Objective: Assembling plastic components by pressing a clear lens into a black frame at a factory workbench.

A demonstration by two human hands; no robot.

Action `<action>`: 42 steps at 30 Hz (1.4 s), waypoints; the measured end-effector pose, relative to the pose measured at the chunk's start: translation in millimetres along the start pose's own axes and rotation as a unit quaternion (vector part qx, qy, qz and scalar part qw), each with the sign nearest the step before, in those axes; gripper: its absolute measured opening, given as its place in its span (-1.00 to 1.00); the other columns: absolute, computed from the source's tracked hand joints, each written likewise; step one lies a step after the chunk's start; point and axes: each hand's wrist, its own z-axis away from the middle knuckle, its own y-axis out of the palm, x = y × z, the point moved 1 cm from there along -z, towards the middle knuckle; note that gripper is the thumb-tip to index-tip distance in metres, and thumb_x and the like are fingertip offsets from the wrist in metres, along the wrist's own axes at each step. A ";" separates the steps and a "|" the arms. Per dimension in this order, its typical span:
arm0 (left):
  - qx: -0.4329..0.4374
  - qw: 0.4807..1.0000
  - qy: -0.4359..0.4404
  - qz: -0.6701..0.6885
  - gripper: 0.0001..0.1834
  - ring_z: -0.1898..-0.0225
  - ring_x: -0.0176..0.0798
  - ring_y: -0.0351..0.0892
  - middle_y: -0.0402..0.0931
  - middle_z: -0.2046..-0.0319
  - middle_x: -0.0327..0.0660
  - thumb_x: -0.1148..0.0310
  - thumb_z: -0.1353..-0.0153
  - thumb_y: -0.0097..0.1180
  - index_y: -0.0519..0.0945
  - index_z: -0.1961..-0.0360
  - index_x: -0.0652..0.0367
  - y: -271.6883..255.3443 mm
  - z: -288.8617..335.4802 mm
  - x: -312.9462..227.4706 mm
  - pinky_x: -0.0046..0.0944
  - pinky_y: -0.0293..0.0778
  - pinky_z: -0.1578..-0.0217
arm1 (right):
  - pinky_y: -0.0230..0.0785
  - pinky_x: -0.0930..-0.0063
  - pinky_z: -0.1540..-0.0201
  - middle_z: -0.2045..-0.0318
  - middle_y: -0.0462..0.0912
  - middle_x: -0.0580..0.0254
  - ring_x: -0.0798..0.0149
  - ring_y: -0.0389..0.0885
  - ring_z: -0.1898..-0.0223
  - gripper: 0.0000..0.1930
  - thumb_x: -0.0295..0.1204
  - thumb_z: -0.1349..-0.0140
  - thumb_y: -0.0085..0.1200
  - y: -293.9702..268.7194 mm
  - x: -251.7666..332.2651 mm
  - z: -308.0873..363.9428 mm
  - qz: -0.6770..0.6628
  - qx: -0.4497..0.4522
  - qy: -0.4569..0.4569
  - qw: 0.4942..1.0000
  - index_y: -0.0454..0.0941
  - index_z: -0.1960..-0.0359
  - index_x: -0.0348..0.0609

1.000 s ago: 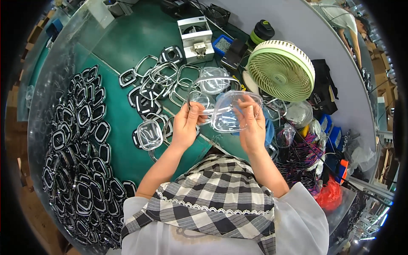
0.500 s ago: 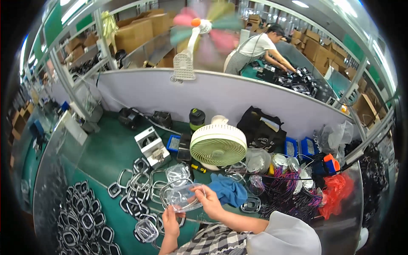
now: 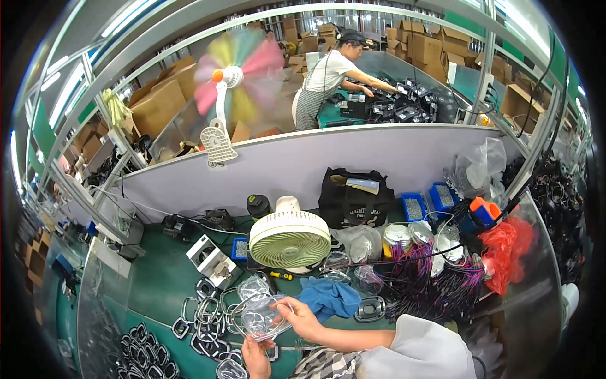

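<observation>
A clear, rounded plastic cover (image 3: 257,318) is held up between my two hands over the bench. My left hand (image 3: 256,359) grips its lower edge, thumb and fingers closed on it. On the right side, my right hand (image 3: 299,320) pinches the rim near the top. Just behind the cover lies another clear plastic piece (image 3: 252,287). Silver and black ring-shaped frames (image 3: 208,319) are strewn to the left of my hands. A blue cloth (image 3: 328,295) is crumpled close beyond my right hand, with a single dark frame (image 3: 370,309) beside it.
A green desk fan (image 3: 289,243) stands ahead, near a white fixture (image 3: 213,261) and a yellow screwdriver (image 3: 281,276). Bundled wires (image 3: 429,284) and a red plastic bag (image 3: 509,252) lie right. More frames (image 3: 145,354) are piled lower left. Beyond the partition (image 3: 315,148), a co-worker (image 3: 325,76) handles black parts.
My view has turned, so the partition and fan sit lower and further left. Both hands keep hold of the clear plastic cover, which now appears tilted differently.
</observation>
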 end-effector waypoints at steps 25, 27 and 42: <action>0.099 0.995 -0.020 -0.008 -0.52 0.55 -0.30 0.47 0.50 0.55 -0.13 0.01 -0.38 -0.31 0.45 0.30 0.25 44.4 -6.5 12.4 -0.35 0.41 0.48 | 0.37 0.54 0.21 0.22 0.54 0.24 0.38 0.60 0.36 -0.73 -0.30 -0.36 -0.12 -41.4 28.4 17.7 -0.003 -0.095 -0.021 0.995 0.42 0.11 -0.28; 0.104 0.994 -0.027 -0.015 -0.51 0.54 -0.29 0.48 0.50 0.55 -0.12 0.00 -0.38 -0.31 0.45 0.29 0.25 52.3 -10.4 14.9 -0.35 0.42 0.48 | 0.37 0.55 0.22 0.23 0.54 0.24 0.38 0.59 0.36 -0.73 -0.30 -0.35 -0.12 -49.2 28.2 17.8 -0.013 -0.103 -0.037 0.994 0.42 0.12 -0.27; 0.182 0.979 0.000 -0.093 -0.36 0.55 -0.35 0.47 0.51 0.51 -0.17 -0.08 -0.35 -0.33 0.49 0.19 0.38 82.2 -33.3 19.7 -0.39 0.43 0.50 | 0.39 0.52 0.23 0.20 0.57 0.14 0.35 0.61 0.36 -0.71 -0.29 -0.34 -0.09 -78.0 39.0 26.8 0.028 -0.114 -0.018 0.993 0.41 0.12 -0.30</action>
